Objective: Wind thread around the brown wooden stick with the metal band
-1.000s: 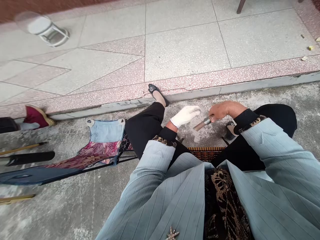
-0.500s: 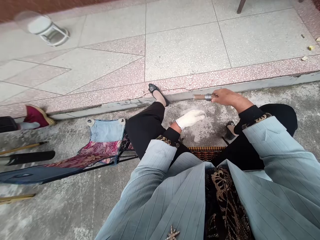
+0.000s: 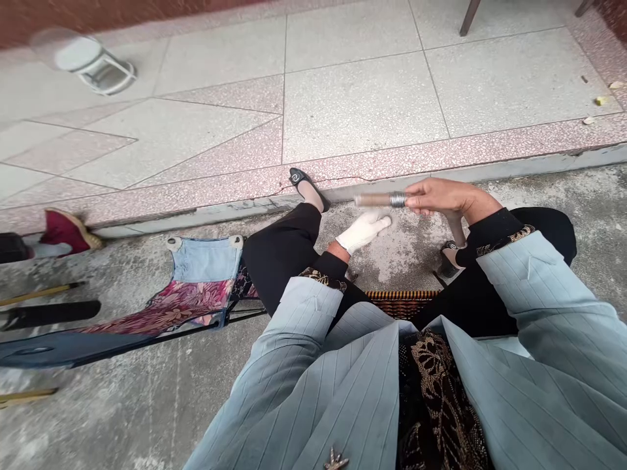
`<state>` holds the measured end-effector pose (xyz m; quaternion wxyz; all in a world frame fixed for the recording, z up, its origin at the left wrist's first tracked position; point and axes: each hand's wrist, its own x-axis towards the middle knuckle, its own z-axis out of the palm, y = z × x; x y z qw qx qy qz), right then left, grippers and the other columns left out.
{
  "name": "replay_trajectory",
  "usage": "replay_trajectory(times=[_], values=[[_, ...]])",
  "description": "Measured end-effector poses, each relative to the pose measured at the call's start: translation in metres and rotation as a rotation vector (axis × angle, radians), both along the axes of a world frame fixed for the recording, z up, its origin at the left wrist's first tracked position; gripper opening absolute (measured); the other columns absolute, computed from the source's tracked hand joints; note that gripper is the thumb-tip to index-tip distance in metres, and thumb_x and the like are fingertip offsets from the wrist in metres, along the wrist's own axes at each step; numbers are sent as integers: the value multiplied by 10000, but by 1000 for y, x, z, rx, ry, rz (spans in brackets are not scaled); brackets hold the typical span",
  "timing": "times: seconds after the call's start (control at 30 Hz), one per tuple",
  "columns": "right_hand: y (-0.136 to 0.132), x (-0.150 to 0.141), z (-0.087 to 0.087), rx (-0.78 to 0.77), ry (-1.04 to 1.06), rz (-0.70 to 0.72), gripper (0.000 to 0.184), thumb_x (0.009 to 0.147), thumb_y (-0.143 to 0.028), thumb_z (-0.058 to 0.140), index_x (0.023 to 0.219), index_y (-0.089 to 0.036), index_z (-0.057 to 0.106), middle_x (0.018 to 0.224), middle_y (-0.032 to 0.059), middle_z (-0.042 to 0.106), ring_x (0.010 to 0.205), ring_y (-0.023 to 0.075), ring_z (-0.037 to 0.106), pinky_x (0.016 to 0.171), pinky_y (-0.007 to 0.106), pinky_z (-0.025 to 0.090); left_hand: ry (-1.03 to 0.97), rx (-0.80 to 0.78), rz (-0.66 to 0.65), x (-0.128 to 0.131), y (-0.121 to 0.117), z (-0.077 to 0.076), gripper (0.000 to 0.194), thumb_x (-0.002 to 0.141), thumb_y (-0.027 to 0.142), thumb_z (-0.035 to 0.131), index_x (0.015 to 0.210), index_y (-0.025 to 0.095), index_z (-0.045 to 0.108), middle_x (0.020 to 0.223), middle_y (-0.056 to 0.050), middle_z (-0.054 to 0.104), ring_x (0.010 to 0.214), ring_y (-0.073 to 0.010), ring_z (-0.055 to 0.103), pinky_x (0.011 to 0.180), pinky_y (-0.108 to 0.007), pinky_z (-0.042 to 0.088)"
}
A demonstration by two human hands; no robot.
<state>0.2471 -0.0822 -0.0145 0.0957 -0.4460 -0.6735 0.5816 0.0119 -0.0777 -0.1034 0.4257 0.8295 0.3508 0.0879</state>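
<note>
My right hand (image 3: 434, 197) is bare and closed round one end of a short brown stick (image 3: 375, 200). Silvery wire (image 3: 397, 199) is wound in a coil on the stick, right by my fingers. The stick points left, roughly level, and its free end is blurred. Below it, apart from the stick, my left hand (image 3: 365, 231) wears a white knit glove (image 3: 361, 233). Its fingers are curled in and pressed together; whatever they may hold is hidden or too small to make out.
A woven wicker seat edge (image 3: 404, 301) shows between my legs. To the left stand a folding cloth chair (image 3: 203, 261) and a person's maroon shoe (image 3: 63, 233). A raised tiled step (image 3: 362, 104) runs across in front, bearing a white stool (image 3: 95, 62).
The stick has risen, turned from slanting to level and shifted left over my gloved hand. My left hand went slightly down and right, then back left. The view tilts slightly.
</note>
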Motion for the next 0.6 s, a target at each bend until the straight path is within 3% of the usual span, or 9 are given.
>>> replay_trajectory(times=[0.1,0.17,0.27,0.37,0.47,0.6], values=[[4,-1,-3,94,-194,-242,311,941,-404,492,1028,-142,636,739,36,600,587,105,483,578,239,382,24,-134,-28,5,-8,-4,348,948,415,429,876,155,649,646,-35,596,673,-154,573,649,-284,425],[7,-4,-8,184,-435,-272,297,918,-385,521,1056,-156,651,838,72,642,685,148,547,622,262,396,31,-176,-23,7,-10,-4,316,928,398,470,844,150,646,637,-23,591,692,-152,577,656,-276,422],[7,-10,-15,263,-780,-122,322,873,-391,573,1088,-177,679,977,113,674,850,234,604,680,304,406,40,-144,-12,6,-10,-1,290,916,368,485,822,148,648,669,-24,607,736,-157,588,689,-273,425],[3,-18,-18,215,-927,96,310,865,-371,586,1057,-159,707,1007,147,685,866,260,621,679,324,408,82,-36,-46,4,-8,2,276,917,343,473,843,156,663,720,-34,632,776,-168,599,715,-277,425],[0,-21,-20,122,-894,302,246,841,-343,633,962,-157,739,908,126,695,770,221,613,643,311,396,105,104,-78,2,-5,5,263,914,329,464,900,175,676,795,-39,661,837,-185,613,744,-277,432],[-1,-10,-17,-172,-435,466,335,817,-398,671,1069,-186,728,686,12,632,590,125,526,600,266,387,59,134,-86,1,0,5,251,901,317,474,937,172,675,867,-48,674,853,-191,613,778,-283,430]])
